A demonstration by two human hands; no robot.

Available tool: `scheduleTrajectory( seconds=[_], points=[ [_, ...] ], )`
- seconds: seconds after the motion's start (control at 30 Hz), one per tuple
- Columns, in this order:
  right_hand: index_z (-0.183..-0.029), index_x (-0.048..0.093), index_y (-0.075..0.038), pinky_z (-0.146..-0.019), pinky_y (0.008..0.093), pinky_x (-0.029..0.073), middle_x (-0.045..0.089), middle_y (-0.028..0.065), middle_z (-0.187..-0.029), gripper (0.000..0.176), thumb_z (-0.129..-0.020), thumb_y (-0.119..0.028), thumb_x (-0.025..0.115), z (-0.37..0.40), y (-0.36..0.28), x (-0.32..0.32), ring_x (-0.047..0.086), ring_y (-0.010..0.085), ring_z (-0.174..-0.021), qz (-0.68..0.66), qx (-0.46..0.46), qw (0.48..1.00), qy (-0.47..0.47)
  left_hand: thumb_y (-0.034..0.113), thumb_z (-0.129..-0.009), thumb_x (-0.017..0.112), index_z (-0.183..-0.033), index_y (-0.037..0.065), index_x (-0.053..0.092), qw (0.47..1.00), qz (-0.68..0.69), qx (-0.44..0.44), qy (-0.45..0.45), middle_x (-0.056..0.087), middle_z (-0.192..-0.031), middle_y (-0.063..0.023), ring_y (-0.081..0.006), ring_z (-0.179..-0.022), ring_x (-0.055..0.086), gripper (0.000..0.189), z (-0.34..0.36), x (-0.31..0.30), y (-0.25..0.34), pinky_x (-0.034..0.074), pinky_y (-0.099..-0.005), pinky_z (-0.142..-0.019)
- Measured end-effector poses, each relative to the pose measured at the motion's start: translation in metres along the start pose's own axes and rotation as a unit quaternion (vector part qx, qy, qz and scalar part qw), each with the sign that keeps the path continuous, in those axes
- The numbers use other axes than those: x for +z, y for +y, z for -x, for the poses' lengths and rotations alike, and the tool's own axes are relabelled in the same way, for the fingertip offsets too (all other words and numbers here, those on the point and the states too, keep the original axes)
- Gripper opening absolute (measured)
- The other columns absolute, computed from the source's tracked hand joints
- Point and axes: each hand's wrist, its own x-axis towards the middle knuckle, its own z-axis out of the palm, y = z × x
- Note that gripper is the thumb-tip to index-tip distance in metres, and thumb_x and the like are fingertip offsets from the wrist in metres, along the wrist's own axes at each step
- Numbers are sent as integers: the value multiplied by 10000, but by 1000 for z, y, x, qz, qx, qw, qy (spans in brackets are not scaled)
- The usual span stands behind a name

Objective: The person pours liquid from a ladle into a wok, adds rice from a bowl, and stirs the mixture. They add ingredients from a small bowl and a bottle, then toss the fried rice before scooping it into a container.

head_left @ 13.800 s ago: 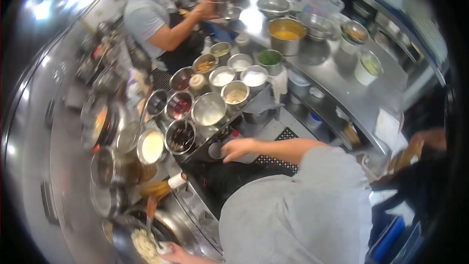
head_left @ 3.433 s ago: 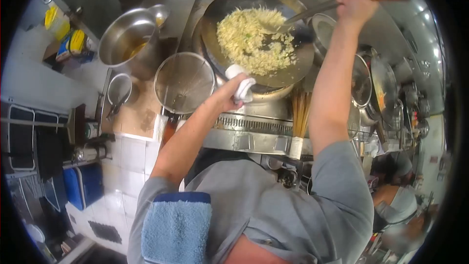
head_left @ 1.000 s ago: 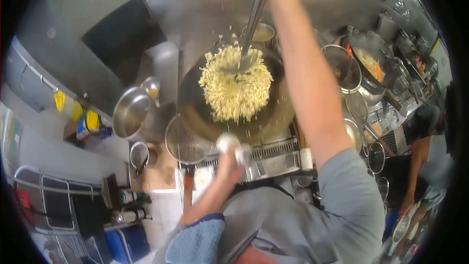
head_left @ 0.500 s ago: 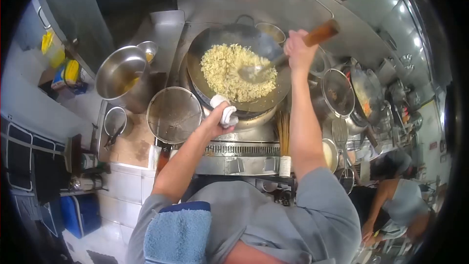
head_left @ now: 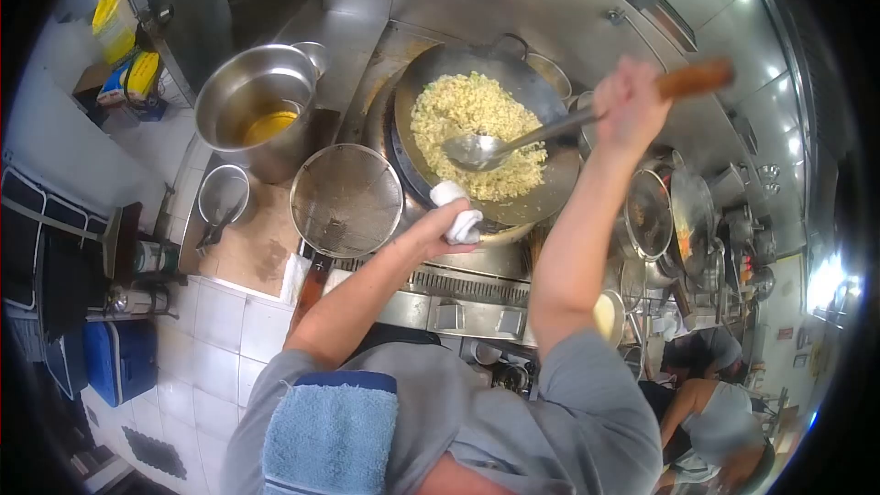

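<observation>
A dark wok [head_left: 524, 62] sits on the stove in front of me, tilted. In it lies a heap of pale yellow fried rice [head_left: 472, 105] with small green bits. My right hand [head_left: 632, 108], slightly blurred, is closed around the handle of a long metal ladle [head_left: 474, 152]; the handle's wooden end sticks out beyond the fist. The ladle's bowl lies over the near-left part of the rice. At the near rim of the wok, my left hand [head_left: 442, 231] grips a folded white cloth [head_left: 461, 225] against the edge. The cloth hides the rim there.
Left of the wok, a round wire strainer [head_left: 346, 202] lies near a tall metal pot [head_left: 257, 96] with yellow liquid and a small metal pot [head_left: 225, 194]. More pans and a strainer [head_left: 647, 215] stand at right. Another person [head_left: 710, 412] bends over at lower right.
The whole view has shifted, so the wok sits further right. My right hand has drawn the ladle's handle rightward, and more of the bowl now shows. My left hand stays at the rim.
</observation>
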Motion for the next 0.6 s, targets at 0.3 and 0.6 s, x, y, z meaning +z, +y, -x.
scheduleTrajectory(
  seconds=[0.3, 0.6],
  points=[
    [-600, 335, -144, -360, 250, 198, 265, -59, -460, 342, -863, -49, 532, 40, 2, -40, 256, 68, -351, 46, -61, 996, 39, 307, -855, 555, -1036, 130, 531, 1000, 2, 20, -20, 593, -959, -42, -201, -852, 600, 254, -4, -3, 3, 541, -429, -796],
    [-628, 396, -112, -345, 252, 241, 356, -32, -480, 290, -840, -41, 581, 27, 27, -79, 317, 82, -358, 44, -75, 996, 8, 306, -865, 562, -1010, 156, 560, 998, -12, 38, 40, 608, -928, -20, -195, -844, 601, 208, -6, 0, 4, 531, -390, -725]
  ],
)
